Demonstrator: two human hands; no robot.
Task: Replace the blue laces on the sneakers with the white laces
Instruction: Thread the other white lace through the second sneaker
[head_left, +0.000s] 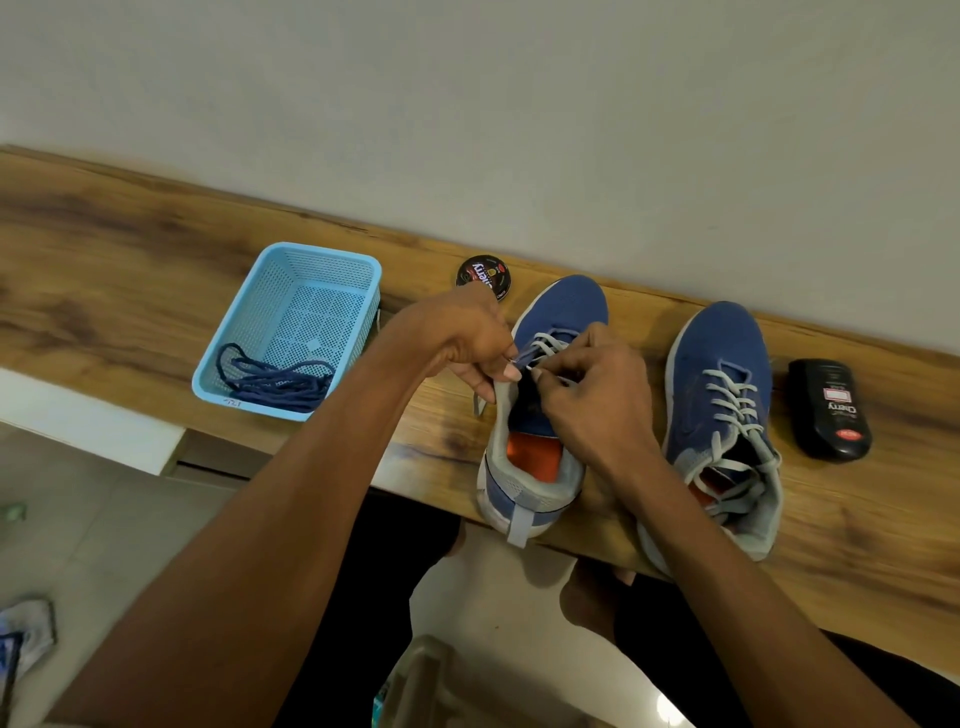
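Threading the last eyelets looked like the step in hand, and the nearest risk sat at the edge of the brown wooden desk (130, 291): the heel of the blue mesh sneaker with the grey collar (535, 457) hung a little over that edge, so I judged a hard pull on the lace could drag the shoe off toward the floor. A second risk was at the fingertips. The right hand (592, 395) was closed almost fully, thumb and first fingers pinched on the tip of the white flat lace (548, 345); the left hand (467, 338) was also nearly closed, pinching the side of the shoe at the eyelet row, touching the tongue area. Whether it also gripped a lace end I could not tell. If the pinch slipped, the tip could miss the eyelet, or the lace could go in twisted.

Just beside it, to the right, the second blue sneaker (722, 415) stood already laced in white, its ends loose. Farther left, the dark blue laces (275, 382) lay bundled in the light blue perforated plastic basket (322, 260). A black polish bottle (828, 410) and a round black polish tin (484, 275) rested near the wall, well apart from each other.
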